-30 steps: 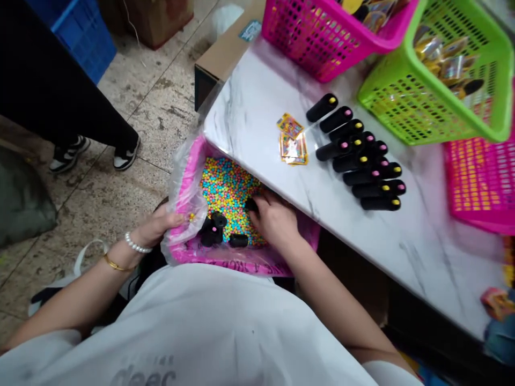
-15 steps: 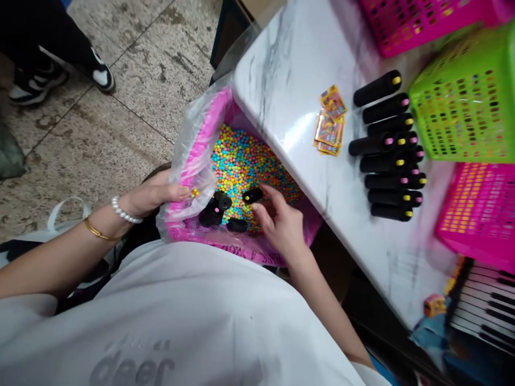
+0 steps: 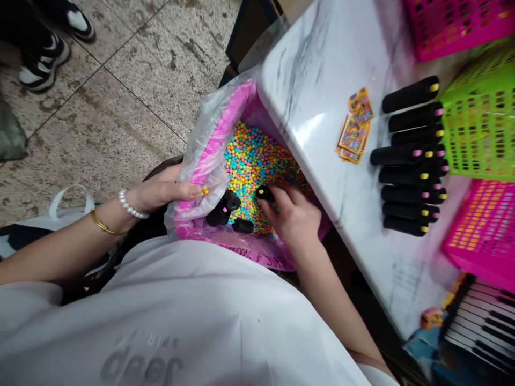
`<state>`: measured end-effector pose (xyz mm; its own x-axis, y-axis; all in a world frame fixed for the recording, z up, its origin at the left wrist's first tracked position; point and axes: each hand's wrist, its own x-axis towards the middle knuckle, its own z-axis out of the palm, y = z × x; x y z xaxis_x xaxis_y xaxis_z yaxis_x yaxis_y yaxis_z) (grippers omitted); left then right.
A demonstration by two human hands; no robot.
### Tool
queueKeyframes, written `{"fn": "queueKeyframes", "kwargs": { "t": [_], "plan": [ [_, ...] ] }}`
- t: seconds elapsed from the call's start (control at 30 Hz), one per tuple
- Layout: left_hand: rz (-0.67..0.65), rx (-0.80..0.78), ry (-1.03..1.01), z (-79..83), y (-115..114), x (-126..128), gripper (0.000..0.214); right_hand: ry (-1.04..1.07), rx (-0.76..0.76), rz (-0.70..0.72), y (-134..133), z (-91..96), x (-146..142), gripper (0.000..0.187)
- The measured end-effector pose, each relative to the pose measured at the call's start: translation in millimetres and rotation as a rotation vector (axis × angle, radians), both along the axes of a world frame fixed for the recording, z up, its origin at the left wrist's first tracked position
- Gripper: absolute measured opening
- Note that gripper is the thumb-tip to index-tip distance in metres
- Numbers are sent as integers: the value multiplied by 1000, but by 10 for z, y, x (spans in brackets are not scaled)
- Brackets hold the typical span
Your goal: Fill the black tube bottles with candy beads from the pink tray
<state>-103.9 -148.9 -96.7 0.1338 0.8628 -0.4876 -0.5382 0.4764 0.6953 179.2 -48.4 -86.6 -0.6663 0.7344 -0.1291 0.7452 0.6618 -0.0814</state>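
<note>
A pink tub (image 3: pixel 217 136) lined with a clear plastic bag sits on my lap, full of small coloured candy beads (image 3: pixel 257 158). My left hand (image 3: pixel 163 188) grips the bag's rim on the tub's left edge. My right hand (image 3: pixel 292 214) is down among the beads, fingers closed round a short black tube (image 3: pixel 265 193) with a yellow tip. Several more black tubes (image 3: pixel 225 208) lie on the beads near the front of the tub.
A white marble table (image 3: pixel 322 80) stands to the right, bearing a row of filled black tubes (image 3: pixel 410 161), a small pile of picture cards (image 3: pixel 354 126), a green basket (image 3: pixel 480 118) and pink baskets (image 3: pixel 483 225). Another person's shoes (image 3: pixel 40 59) show on the tiled floor.
The view swung down and left, so the table shifted right. My right hand closed its fingers on the black tube among the beads. My left hand kept its grip on the bag.
</note>
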Motion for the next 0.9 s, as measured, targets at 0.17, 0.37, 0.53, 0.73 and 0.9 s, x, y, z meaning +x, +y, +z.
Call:
{"fn": "queueKeyframes", "kwargs": {
  "t": [0.17, 0.37, 0.53, 0.73, 0.9],
  "plan": [
    [-18, 43, 64, -6, -1, -14, 51, 363, -180, 15, -76, 42, -185, 30],
    [-39, 70, 120, -58, -40, -41, 46, 896, -434, -182, -141, 102, -33, 22],
    [-8, 50, 144, -69, -57, -15, 50, 934, -482, -193, -193, 52, 2, 27],
    [-6, 45, 113, -106, -65, -27, 56, 998, -362, -147, -172, 105, 105, 28],
    [-65, 65, 61, -144, -58, -47, 49, 849, -251, -115, -144, 105, 214, 28]
  ]
}}
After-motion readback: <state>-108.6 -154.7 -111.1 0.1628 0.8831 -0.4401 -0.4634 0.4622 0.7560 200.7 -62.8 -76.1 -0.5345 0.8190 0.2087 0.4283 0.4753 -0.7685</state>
